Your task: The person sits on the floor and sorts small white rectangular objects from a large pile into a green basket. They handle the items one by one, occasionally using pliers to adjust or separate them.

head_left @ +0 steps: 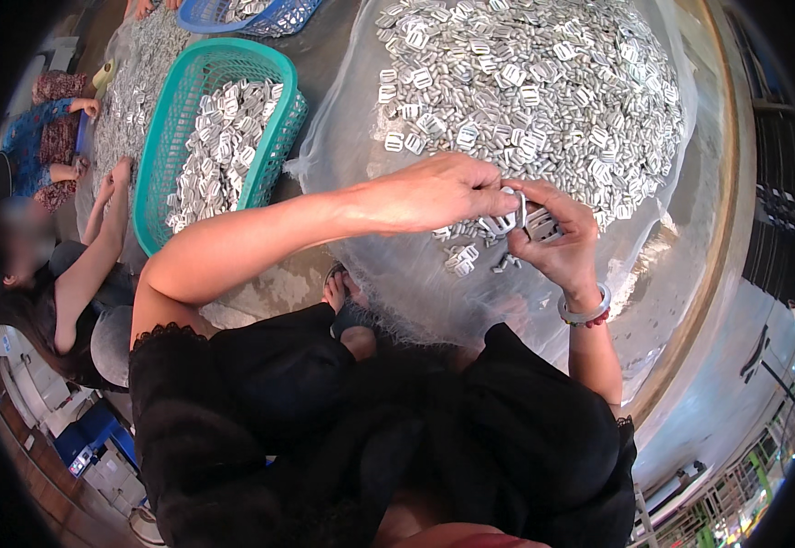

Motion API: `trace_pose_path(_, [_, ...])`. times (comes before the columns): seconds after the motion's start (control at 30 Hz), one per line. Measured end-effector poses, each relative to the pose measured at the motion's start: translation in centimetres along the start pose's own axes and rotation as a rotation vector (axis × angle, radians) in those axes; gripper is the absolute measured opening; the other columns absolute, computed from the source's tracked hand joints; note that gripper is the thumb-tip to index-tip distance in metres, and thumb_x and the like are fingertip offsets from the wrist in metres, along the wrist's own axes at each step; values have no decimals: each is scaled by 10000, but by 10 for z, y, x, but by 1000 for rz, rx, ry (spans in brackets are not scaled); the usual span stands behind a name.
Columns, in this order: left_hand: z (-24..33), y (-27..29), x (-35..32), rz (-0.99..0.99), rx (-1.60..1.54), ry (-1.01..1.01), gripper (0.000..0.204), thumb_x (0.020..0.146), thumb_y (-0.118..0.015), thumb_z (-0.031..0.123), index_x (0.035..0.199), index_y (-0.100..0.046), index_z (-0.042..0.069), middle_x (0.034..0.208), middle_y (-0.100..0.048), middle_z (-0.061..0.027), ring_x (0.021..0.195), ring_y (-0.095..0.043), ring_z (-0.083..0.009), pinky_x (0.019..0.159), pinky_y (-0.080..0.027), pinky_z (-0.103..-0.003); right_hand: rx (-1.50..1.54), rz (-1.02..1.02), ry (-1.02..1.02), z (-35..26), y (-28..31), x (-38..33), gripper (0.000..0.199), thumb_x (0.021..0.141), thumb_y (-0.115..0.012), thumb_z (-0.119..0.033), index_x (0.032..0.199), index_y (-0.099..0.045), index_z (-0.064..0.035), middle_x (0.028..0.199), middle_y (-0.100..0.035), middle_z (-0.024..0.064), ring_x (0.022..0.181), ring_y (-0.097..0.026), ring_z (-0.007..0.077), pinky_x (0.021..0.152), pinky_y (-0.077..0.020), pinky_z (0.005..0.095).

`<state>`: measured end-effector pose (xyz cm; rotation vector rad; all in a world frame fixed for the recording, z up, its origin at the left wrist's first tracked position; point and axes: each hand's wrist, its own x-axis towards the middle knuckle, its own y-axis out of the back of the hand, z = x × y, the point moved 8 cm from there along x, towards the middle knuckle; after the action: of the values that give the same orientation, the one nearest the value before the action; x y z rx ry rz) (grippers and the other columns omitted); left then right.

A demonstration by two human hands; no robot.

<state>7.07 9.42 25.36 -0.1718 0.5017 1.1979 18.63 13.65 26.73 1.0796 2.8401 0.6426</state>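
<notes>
Metal buckles (543, 224) are gathered between my two hands, just above the near edge of the heap they match. The largest thing before me is the clear plastic sheet (397, 283), its left border slanting along grey floor and its right side lying inside a curved tan edge (731, 164). On it spreads the heap (534, 110), reaching near the sheet's right side; toward my body its border thins out, giving me a stretch of open sheet below my wrists. To my left, beyond my forearm, a co-worker (78, 283) sits with both arms reaching toward another pile. The green basket (279, 137) stands nearer, partly filled with buckles, its rim separated from the heap by a strip of floor, and a blue basket (283, 23) sits beyond its far end. My left hand (443, 192) has thumb and fingers pressed together on buckles, meeting my right hand (557, 233), whose thumb and curled fingers pinch several more. A pale bangle (589, 317) rings my right wrist. Smallest, a loose cluster (460, 259) lies just below my hands, near the heap's ragged edge.
</notes>
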Motion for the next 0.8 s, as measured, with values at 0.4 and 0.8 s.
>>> trace_pose_path(0.4, [42,2,-21,239,836,-530,362,790,-638,304,1038,-518,70,940,-497,-117,656,-585,-300,546,-480,-391,1074,-186,-606,64,-38,-27,267,825,-568,-69,1056,-579,62,876,-656,144,424,-465,51,352,-325,160])
trace_pose_path(0.8, [37,3,3,275,862,-412,205,860,-540,199,875,-434,24,779,-559,-155,683,-576,-373,568,-447,-452,906,-9,-595,61,-20,-28,467,828,-653,-190,1203,-505,45,777,-608,44,450,-490,78,336,-326,175])
